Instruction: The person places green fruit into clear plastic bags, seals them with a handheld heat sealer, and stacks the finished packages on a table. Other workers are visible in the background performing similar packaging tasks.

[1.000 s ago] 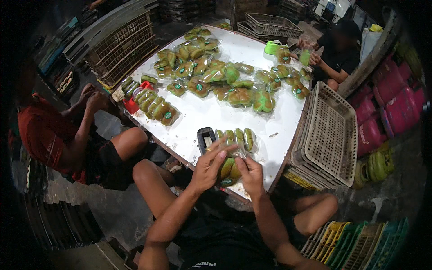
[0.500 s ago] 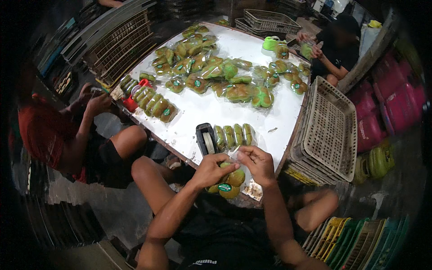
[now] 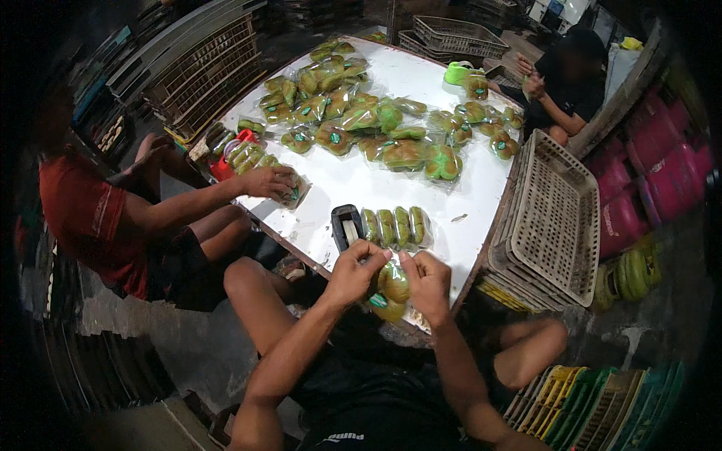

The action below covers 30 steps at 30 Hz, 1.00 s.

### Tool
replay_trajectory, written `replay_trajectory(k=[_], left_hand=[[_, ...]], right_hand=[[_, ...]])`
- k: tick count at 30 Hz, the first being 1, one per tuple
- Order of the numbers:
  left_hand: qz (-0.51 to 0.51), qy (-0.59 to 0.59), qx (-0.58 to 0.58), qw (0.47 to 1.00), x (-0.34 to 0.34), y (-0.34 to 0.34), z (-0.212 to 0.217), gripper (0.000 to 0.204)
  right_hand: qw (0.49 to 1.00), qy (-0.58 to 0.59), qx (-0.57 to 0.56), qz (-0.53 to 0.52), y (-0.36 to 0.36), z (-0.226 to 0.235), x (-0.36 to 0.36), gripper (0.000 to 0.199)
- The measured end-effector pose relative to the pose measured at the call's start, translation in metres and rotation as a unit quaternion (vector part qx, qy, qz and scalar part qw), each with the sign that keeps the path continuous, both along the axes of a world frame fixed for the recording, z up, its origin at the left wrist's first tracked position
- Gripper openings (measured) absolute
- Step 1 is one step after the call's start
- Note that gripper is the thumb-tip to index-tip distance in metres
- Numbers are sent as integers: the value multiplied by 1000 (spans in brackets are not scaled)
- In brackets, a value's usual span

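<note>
Left of frame: a co-worker in a red shirt (image 3: 83, 218), hand on a packet (image 3: 289, 192) at the white table (image 3: 353, 180) edge. Lower centre: left hand (image 3: 353, 272) and right hand (image 3: 425, 276) both pinching a clear bag of green cakes (image 3: 392, 289), held over the near table edge. Just above: black tape dispenser (image 3: 347, 225), filled bag (image 3: 396, 225). Right: tilted beige crate (image 3: 553, 218).
</note>
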<state>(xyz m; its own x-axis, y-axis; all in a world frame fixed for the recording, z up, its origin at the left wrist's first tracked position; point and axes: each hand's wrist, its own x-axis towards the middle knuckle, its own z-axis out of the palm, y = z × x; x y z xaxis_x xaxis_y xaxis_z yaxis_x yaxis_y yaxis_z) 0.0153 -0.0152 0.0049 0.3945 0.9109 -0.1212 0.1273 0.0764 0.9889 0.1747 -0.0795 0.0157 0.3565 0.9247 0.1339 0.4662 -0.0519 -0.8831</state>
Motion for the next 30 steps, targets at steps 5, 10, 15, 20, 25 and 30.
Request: replay_trajectory(k=[5,10,15,20,25,30], left_hand=[[104,17,252,962,6,-7,4,7],[127,-75,130,981,0,-2,3,34],[68,-247,-281,925,-7,2,25,49],[104,-260,-227,933,-21,16,26,48],[144,-253,-182,939,-39,24,18,50],[87,-214,-195,953,-36,22,29,48]], right_hand=[[935,340,14,96,-4,-50,-34,27],[846,516,-6,134,6,-40,-47,56],[931,360,44,25,38,-73,-41,41],[952,266,-148,-28,53,-151,-30,15],[990,75,-60,101,39,-117,-45,20],[959,15,-146,243,20,-105,3,24]])
